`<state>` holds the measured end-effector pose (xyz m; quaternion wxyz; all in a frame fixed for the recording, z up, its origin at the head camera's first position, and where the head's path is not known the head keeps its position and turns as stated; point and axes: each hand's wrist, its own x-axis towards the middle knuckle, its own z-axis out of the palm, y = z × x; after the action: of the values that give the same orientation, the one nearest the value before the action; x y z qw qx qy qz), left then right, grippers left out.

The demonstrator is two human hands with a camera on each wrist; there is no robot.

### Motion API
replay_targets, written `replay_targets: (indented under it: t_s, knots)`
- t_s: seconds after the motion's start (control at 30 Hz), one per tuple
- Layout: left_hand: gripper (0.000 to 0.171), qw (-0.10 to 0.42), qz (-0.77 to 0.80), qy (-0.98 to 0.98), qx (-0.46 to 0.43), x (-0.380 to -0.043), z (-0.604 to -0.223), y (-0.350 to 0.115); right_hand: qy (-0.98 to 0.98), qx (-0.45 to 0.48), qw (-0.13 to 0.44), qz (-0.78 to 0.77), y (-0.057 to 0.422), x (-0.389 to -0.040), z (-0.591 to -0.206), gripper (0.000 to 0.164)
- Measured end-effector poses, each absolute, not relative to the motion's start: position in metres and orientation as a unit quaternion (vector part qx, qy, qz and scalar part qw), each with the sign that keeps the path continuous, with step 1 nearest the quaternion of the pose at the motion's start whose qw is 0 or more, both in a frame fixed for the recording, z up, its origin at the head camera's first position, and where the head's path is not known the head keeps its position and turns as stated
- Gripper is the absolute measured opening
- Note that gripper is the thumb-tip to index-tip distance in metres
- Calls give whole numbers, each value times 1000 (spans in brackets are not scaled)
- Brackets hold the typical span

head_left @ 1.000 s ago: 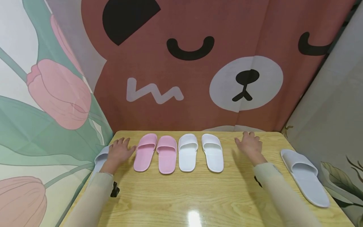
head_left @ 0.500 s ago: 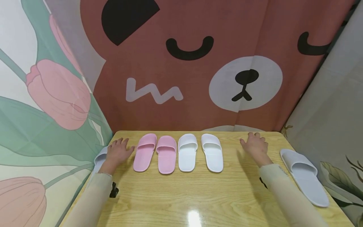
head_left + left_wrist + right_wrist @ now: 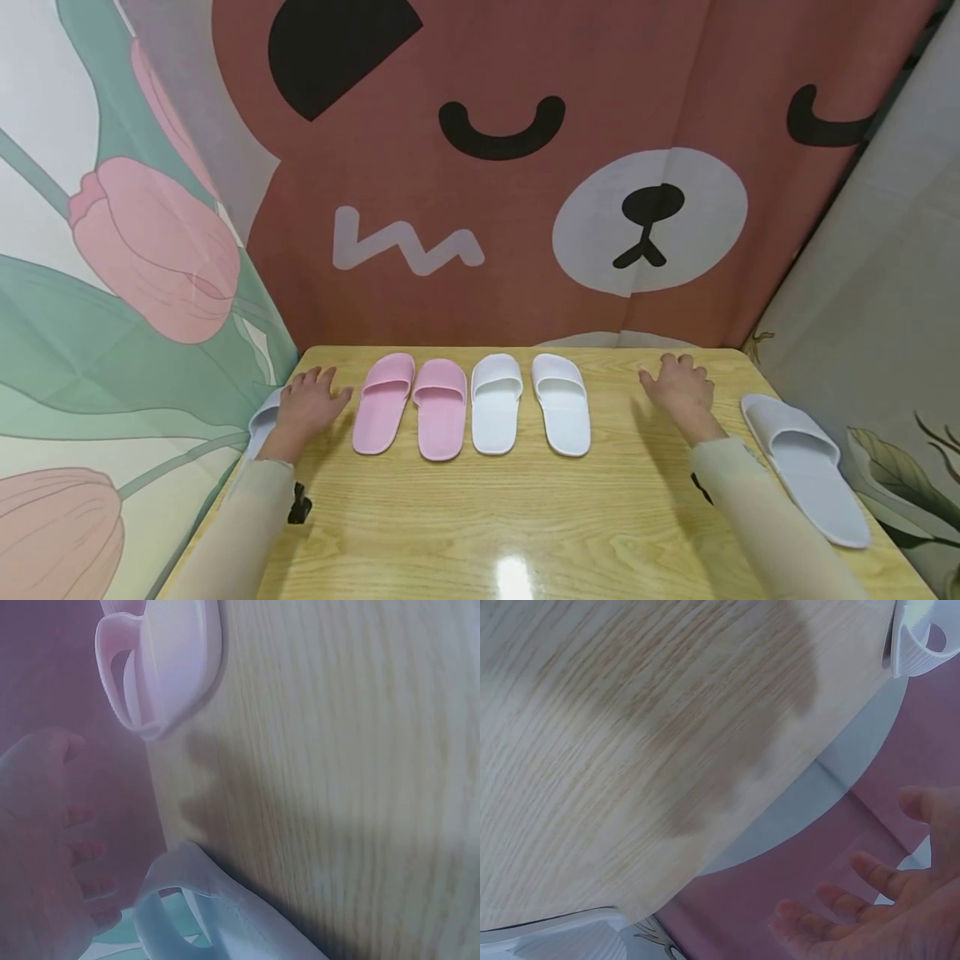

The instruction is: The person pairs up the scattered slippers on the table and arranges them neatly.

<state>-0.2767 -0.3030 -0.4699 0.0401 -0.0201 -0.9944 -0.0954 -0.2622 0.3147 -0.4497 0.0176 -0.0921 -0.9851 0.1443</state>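
My left hand (image 3: 306,408) hovers over the table's left side with fingers spread and relaxed, holding nothing. Under and beside it lies a pale blue-grey slipper (image 3: 261,423), partly hidden by the hand and sleeve; its strap shows in the left wrist view (image 3: 225,915). Just right of that hand, a pair of pink slippers (image 3: 442,425) lies on the wood, beside a pair of white slippers (image 3: 495,421). Over the right side, my right hand (image 3: 681,393) is also in the air, fingers loosely extended, between the white pair and another pale grey slipper (image 3: 817,483).
The wooden table (image 3: 480,508) has rounded back corners. A brown curtain with a bear face (image 3: 495,200) hangs behind it. A tulip-print cloth (image 3: 157,250) stands along the left, and a grey leaf-print cloth (image 3: 885,317) along the right.
My right hand has moved to the right, away from the white slippers toward the grey slipper. My left hand has drifted slightly left. The slippers have stayed in place.
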Motion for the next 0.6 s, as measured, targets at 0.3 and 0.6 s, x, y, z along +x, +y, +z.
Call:
replay_targets:
  t_s: [0.3, 0.6]
  knots:
    - [73, 34, -100, -994, -15, -276, -471, -306, -984, -98, 20, 147, 323, -259, -454, 73]
    - [76, 29, -108, -994, -3, -274, -471, -311, -983, -101, 13, 151, 331, -253, -455, 76]
